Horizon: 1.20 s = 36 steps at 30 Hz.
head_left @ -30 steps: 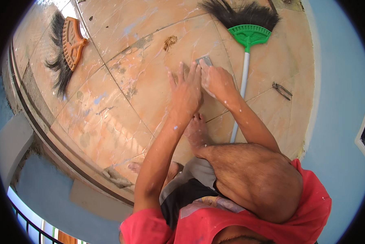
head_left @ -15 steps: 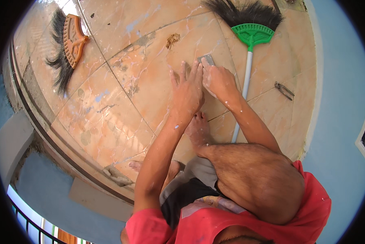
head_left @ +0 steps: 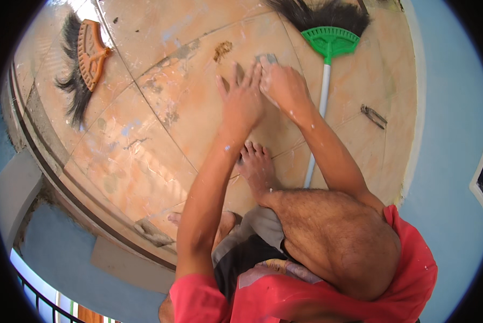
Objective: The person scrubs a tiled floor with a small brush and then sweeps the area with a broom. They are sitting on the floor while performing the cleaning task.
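Your right hand (head_left: 284, 86) gripped a gray blade (head_left: 270, 57); your left hand (head_left: 242, 102) lay spread. Nearby tile (head_left: 201, 116) looked cleaner; a brown spot (head_left: 222, 50) was left.

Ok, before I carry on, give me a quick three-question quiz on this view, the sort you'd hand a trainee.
1. True or false: the orange broom head lies with its bristles toward the left of the picture.
2. Multiple choice: which of these lies to the right of the green broom's white handle?
A) the brown stain
B) the pincer-like tool
C) the black railing
3. Short answer: which of the person's hands holds the flat grey piece, and how is the other one placed?

Key:
1. True.
2. B.
3. The right hand; the left hand is beside it with its fingers spread.
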{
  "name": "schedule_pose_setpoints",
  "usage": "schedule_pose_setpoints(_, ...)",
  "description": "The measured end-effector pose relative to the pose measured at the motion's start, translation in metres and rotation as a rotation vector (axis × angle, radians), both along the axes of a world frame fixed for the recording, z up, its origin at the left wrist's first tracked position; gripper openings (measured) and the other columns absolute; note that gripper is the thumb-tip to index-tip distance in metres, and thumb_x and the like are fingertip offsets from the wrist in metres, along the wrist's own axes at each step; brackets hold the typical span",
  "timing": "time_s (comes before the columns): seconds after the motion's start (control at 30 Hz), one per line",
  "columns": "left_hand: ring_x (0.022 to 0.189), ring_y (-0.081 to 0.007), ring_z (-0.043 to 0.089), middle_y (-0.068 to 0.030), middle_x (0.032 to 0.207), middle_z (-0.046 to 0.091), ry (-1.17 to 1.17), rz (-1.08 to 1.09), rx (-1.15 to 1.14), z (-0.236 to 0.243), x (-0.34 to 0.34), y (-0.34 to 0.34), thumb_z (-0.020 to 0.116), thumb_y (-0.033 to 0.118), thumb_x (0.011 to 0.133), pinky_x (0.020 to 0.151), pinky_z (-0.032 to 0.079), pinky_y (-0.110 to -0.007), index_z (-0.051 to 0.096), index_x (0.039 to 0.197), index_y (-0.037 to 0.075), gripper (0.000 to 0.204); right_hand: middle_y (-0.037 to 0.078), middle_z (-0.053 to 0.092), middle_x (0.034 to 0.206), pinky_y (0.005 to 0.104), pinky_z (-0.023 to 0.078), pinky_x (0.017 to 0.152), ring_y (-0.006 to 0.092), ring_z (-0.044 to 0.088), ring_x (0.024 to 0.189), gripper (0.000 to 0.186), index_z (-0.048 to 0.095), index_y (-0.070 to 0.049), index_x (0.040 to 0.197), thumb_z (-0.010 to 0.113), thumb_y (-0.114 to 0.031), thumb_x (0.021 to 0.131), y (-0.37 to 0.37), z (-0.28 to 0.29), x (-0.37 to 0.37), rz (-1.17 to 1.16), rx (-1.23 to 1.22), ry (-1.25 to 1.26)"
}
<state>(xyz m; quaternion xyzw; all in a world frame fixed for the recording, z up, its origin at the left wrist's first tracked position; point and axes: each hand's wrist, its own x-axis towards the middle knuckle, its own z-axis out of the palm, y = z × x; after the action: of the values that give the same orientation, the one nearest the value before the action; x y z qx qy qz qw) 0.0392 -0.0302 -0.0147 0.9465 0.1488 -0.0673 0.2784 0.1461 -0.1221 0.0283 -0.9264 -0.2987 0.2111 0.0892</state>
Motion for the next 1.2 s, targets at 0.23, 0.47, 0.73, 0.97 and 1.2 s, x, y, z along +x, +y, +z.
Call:
schedule_pose_setpoints(0.23,0.161,-0.0407,0.023,-0.0003,0.173,0.035,0.080,-0.047,0.041,0.003,-0.015,-0.009,0.052,0.016,0.096,0.125,0.012,-0.073,0.041,0.164,0.014,0.069,0.027,0.075,0.092,0.0558,0.060,0.080,0.0479,0.074,0.089,0.026,0.070,-0.006,0.114,0.062,-0.021,0.095,0.000,-0.002,-0.006,-0.037,-0.070,0.068)
schedule_pose_setpoints(0.47,0.160,-0.0407,0.027,-0.0002,0.173,0.036,-0.032,-0.003,0.084,-0.004,0.015,0.024,0.052,0.018,0.097,0.124,0.016,-0.073,0.045,0.162,0.015,0.065,0.026,0.075,0.091,0.0557,0.060,0.078,0.0483,0.073,0.087,0.032,0.066,-0.008,0.124,0.061,-0.021,0.095,0.016,-0.005,0.020,0.005,-0.007,0.035)
schedule_pose_setpoints(0.73,0.159,-0.0384,0.029,-0.0027,0.171,0.039,0.004,-0.148,0.078,-0.003,-0.051,-0.045,0.059,0.019,0.095,0.125,0.018,-0.071,0.040,0.164,0.011,0.072,0.028,0.074,0.090,0.0570,0.060,0.076,0.0474,0.073,0.086,0.044,0.064,-0.009,0.140,0.060,-0.024,0.098,-0.057,0.008,-0.032,-0.023,-0.175,0.161)
schedule_pose_setpoints(0.97,0.160,-0.0324,0.029,-0.0027,0.171,0.039,-0.099,-0.056,0.172,-0.011,0.006,-0.004,0.065,0.040,0.098,0.127,0.017,-0.069,0.041,0.164,0.013,0.074,0.030,0.071,0.091,0.0572,0.056,0.079,0.0511,0.069,0.087,0.044,0.064,-0.011,0.144,0.058,-0.027,0.103,-0.057,0.002,0.001,-0.126,-0.090,0.048)
schedule_pose_setpoints(1.2,0.158,-0.0336,0.033,-0.0036,0.169,0.042,-0.027,-0.115,0.340,-0.011,-0.003,-0.007,0.063,0.042,0.100,0.126,0.019,-0.068,0.042,0.163,0.013,0.072,0.032,0.071,0.094,0.0577,0.056,0.081,0.0508,0.069,0.090,0.046,0.062,-0.012,0.147,0.059,-0.028,0.103,-0.061,0.008,-0.024,-0.144,-0.172,0.124)
